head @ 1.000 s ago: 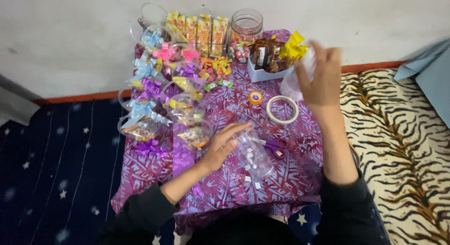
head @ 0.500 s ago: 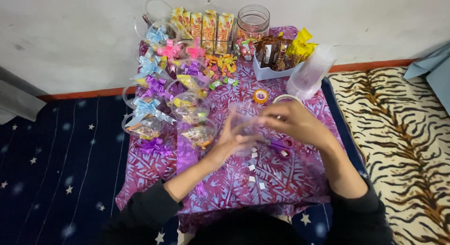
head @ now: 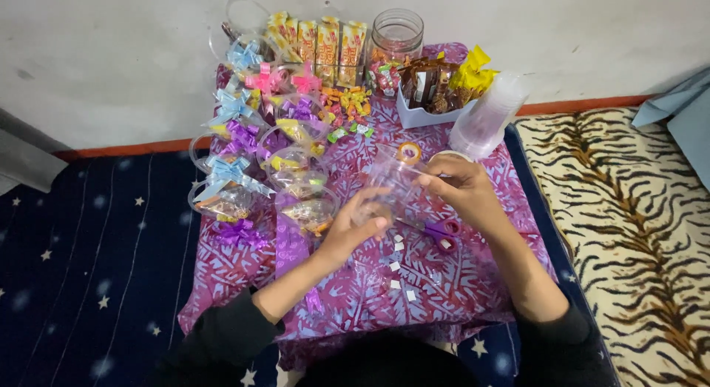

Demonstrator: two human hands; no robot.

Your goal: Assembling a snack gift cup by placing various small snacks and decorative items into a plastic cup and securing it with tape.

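Observation:
Both my hands hold a clear plastic cup (head: 390,181) above the middle of a low table with a purple patterned cloth (head: 458,283). My left hand (head: 353,228) grips the cup's near side from below. My right hand (head: 457,187) holds its far right side by the fingertips. Purple-handled scissors (head: 438,230) lie on the cloth just under my right hand. Small white paper bits (head: 396,272) are scattered in front of the hands.
Filled clear cups with ribbon bows (head: 235,169) crowd the table's left side. At the back stand yellow snack packets (head: 318,39), a glass jar (head: 397,33), a white box of sweets (head: 433,91) and a stack of clear cups (head: 487,119). Tape rolls (head: 408,152) lie near. A tiger-print mat (head: 629,231) is right.
My right hand came down from the cup stack at the back right and joined my left hand. Both now hold one clear cup over the table's middle.

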